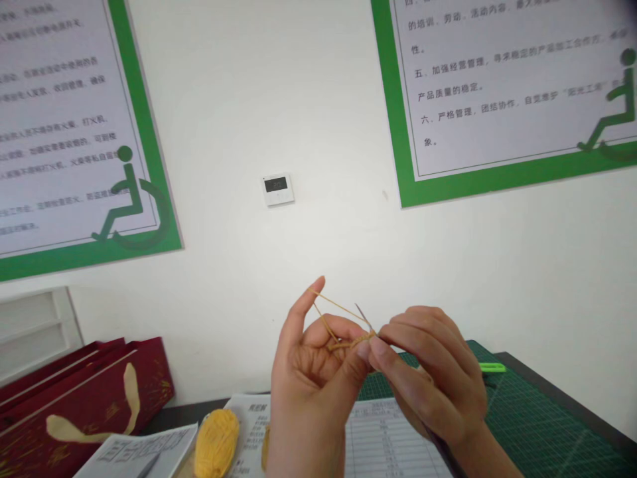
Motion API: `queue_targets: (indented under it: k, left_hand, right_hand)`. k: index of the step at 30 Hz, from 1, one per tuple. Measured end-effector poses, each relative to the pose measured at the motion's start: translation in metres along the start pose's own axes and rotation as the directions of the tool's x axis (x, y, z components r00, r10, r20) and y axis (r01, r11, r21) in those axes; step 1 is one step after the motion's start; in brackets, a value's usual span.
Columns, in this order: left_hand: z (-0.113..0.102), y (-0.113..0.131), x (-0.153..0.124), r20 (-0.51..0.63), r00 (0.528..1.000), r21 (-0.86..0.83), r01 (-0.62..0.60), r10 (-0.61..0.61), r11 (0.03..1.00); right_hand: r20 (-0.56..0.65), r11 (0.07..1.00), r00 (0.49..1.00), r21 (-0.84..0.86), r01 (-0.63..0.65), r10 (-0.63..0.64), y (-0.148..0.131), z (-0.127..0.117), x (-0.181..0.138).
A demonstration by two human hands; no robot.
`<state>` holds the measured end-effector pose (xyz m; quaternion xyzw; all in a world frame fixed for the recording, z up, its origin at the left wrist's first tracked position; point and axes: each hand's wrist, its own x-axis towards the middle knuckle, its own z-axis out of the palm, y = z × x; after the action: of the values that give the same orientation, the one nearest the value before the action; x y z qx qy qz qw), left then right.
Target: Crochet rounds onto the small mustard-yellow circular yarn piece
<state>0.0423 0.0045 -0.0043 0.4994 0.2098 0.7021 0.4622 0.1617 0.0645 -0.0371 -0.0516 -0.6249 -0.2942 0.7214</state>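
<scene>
My left hand (311, 385) is closed in a pinch on a small strip of tan-yellow crochet work (341, 345), its index finger raised. A strand of yarn (338, 306) loops over that fingertip and runs down to the strip. My right hand (438, 372) grips a thin crochet hook (363, 315), whose metal tip points up and left out of the stitches. The two hands meet at the thumbs and fingertips. Below and left of them lies a yellow ball of yarn (216, 443). Fingers hide most of the hook's shaft.
Printed sheets (393, 438) lie under my hands, beside a green cutting mat (527, 411) with a bright green object (492, 367). Dark red gift bags (99, 405) stand at the left. A wall with a thermostat (277, 190) and green-framed posters (391, 133) rises behind.
</scene>
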Motion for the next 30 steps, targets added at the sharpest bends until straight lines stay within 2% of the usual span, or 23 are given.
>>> queue_targets:
  k: [1,2,4,5,7,9,13,16,17,18,20,23,25,27,30]
  left_hand:
    - [0.0,0.0,0.0,0.026,0.998,-0.04,0.054,-0.053,0.998]
    - [-0.001,0.0,0.0,0.063,0.992,-0.091,0.117,-0.112,0.989]
    - [-0.004,0.0,0.001,0.136,0.972,-0.183,0.216,-0.193,0.959]
    - [-0.006,0.001,0.002,0.156,0.966,-0.211,0.236,-0.206,0.949]
    - [-0.011,0.004,0.003,0.165,0.967,-0.226,0.229,-0.195,0.947]
    - [-0.014,0.006,0.005,0.164,0.971,-0.204,0.208,-0.176,0.957]
    - [-0.016,0.007,0.005,0.179,0.972,-0.16,0.184,-0.155,0.97]
    - [-0.013,0.005,0.005,0.158,0.982,-0.127,0.121,-0.101,0.985]
    - [-0.011,0.004,0.005,0.135,0.989,-0.098,0.077,-0.063,0.992]
    - [-0.01,0.003,0.005,0.107,0.994,-0.059,0.027,-0.021,0.998]
    - [-0.008,0.002,0.005,0.057,0.997,0.032,-0.049,0.047,0.998]
    - [-0.006,0.0,0.005,0.023,0.997,0.097,-0.079,0.078,0.992]
    - [-0.005,0.0,0.005,0.008,0.997,0.108,-0.083,0.083,0.991]
    - [-0.005,0.0,0.004,-0.007,0.996,0.127,-0.091,0.093,0.988]
    - [-0.004,0.0,0.004,-0.021,0.994,0.151,-0.102,0.107,0.983]
  right_hand:
    - [-0.044,1.0,0.999,0.002,0.017,-0.017,0.0,0.0,0.0]
    - [-0.085,0.996,0.996,0.083,-0.015,0.022,-0.001,0.001,0.0]
    - [-0.102,0.911,0.968,0.373,-0.175,0.227,-0.006,0.007,-0.001]
    - [-0.078,0.823,0.934,0.502,-0.266,0.349,-0.008,0.01,-0.001]
    - [-0.011,0.626,0.834,0.666,-0.406,0.552,-0.014,0.015,-0.002]
    - [0.052,0.462,0.737,0.749,-0.476,0.674,-0.017,0.017,-0.002]
    - [0.253,0.139,0.585,0.829,-0.541,0.77,-0.015,0.013,0.005]
    - [0.461,-0.127,0.473,0.803,-0.582,0.75,-0.012,0.009,0.011]
    - [0.51,-0.178,0.446,0.78,-0.6,0.736,-0.011,0.009,0.012]
    - [0.53,-0.188,0.433,0.763,-0.618,0.729,-0.01,0.008,0.012]
    - [0.493,-0.098,0.454,0.75,-0.654,0.742,-0.009,0.009,0.011]
    - [0.35,0.153,0.558,0.731,-0.665,0.753,-0.009,0.01,0.008]
    - [0.292,0.251,0.601,0.711,-0.657,0.744,-0.011,0.011,0.006]
    - [0.263,0.27,0.604,0.713,-0.647,0.752,-0.012,0.012,0.006]
    - [0.255,0.233,0.569,0.727,-0.646,0.782,-0.013,0.011,0.005]
